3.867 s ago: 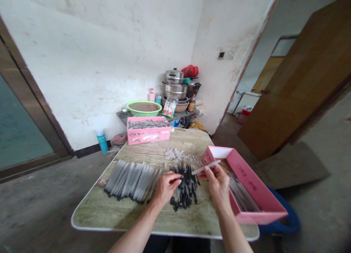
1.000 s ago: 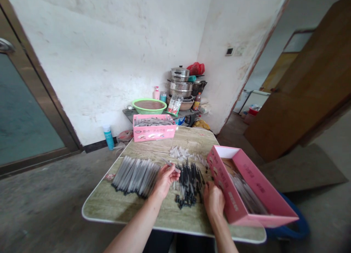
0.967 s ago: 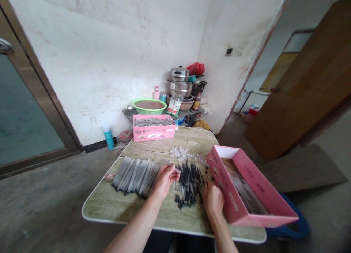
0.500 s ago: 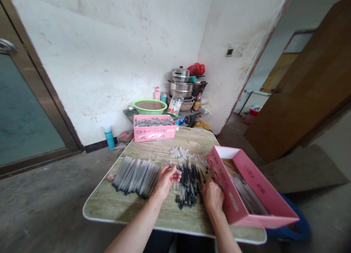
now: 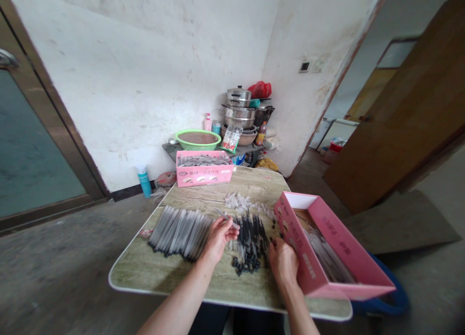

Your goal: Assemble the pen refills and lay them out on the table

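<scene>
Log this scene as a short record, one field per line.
Left hand: the left hand pinches a slim pale tube in its fingertips
Right hand: the right hand is low, between the dark pile and the near pink box; its grip is hidden
Left of table: row of pale tubes, dark ends toward the person
Beyond dark pile: small whitish pieces, scattered
Far pink box: the far pink box holds many slim pieces
Behind table: green basin, stacked pots

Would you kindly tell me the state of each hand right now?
Left hand: closed, holding a pale tube.
Right hand: curled beside the nearer pink box; whether it holds anything cannot be told.
</scene>
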{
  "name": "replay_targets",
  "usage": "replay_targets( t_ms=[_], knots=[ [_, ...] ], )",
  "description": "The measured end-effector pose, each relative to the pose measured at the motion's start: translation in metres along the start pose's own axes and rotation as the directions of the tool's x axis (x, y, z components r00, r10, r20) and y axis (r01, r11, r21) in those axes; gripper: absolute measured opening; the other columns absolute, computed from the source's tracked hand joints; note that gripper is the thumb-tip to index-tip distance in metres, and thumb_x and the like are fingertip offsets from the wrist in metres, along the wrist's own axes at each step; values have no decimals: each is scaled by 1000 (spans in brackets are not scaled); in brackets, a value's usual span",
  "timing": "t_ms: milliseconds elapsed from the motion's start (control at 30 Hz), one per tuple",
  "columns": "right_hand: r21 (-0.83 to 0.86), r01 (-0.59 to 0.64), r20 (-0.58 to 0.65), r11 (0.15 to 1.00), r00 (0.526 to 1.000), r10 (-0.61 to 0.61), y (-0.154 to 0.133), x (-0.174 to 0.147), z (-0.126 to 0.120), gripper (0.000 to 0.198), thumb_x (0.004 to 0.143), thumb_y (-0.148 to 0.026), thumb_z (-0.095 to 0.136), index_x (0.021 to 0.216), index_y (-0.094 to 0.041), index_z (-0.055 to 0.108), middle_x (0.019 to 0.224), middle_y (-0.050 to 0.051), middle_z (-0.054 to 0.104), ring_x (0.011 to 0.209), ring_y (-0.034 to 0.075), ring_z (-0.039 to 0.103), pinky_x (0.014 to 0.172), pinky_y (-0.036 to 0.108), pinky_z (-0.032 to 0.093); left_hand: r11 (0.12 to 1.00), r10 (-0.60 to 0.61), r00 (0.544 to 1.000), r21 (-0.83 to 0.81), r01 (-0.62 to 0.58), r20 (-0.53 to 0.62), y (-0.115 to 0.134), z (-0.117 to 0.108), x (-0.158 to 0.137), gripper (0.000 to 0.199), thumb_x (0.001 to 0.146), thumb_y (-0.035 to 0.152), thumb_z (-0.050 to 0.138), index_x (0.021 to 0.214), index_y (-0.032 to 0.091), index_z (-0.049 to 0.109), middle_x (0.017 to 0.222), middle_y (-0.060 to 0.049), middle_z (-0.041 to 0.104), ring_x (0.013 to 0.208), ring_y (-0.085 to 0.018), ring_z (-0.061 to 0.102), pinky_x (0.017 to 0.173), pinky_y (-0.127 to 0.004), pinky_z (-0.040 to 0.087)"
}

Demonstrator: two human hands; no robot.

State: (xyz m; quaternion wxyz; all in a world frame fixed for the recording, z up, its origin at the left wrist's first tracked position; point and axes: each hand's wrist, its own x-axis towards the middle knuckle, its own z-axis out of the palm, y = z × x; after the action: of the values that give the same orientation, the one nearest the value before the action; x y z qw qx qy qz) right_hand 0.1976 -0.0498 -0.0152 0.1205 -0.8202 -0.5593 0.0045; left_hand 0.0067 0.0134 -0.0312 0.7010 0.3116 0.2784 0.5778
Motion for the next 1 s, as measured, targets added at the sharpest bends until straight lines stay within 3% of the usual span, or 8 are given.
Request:
replay_targets(
  t_ms=[267,433,567,667,800,900,1000],
  knots=[
    [123,177,78,976,979,-188,-9,5,0,27,89,-17,47,101,-22,70,87,9,74,85,19,69,69,21,44,1000,-7,1000,8,7,5,-1,1,0,33,71,36,73,88,13,57,72,-7,71,57,-13,65,51,-21,50],
    [221,160,91,962,979,-184,-13,9,3,19,83,-13,53,90,-17,70,83,12,73,81,20,69,69,22,44,1000,-10,1000,2,10,-3,0,2,-1,36,70,36,75,90,12,57,72,-7,70,57,-14,64,50,-21,50],
    [390,128,44,912,987,-157,-10,13,-2,10,77,-13,57,78,-16,67,73,8,71,73,20,67,66,23,44,1000,-17,1000,-2,17,3,1,2,-2,36,69,36,75,90,12,57,72,-7,70,58,-14,65,51,-21,49],
    [578,113,-6,808,991,-134,-11,12,-11,7,75,-20,58,73,-16,64,67,6,68,66,20,65,62,25,46,1000,-16,1000,-5,16,15,1,2,-3,36,69,35,76,90,13,58,73,-7,70,59,-14,65,53,-22,49],
    [824,72,1,562,992,-128,-24,2,-19,23,78,-38,56,82,-15,60,62,3,65,55,20,65,51,27,51,1000,-20,1000,2,20,24,1,2,-3,37,66,35,78,89,12,60,73,-8,70,61,-15,65,55,-23,49],
    [924,30,25,382,990,-138,-40,-7,-16,29,74,-44,61,82,-16,58,65,2,64,58,21,67,52,29,55,1000,-30,999,8,30,38,0,2,-4,36,66,33,78,89,12,60,74,-8,70,62,-15,65,57,-24,50],
    [965,-5,40,263,991,-129,-52,-12,-8,30,71,-43,65,80,-16,56,65,1,62,57,21,67,52,30,56,999,-30,999,13,29,44,0,1,-4,32,69,32,76,89,12,59,75,-7,70,63,-14,65,58,-24,51]
  ],
)
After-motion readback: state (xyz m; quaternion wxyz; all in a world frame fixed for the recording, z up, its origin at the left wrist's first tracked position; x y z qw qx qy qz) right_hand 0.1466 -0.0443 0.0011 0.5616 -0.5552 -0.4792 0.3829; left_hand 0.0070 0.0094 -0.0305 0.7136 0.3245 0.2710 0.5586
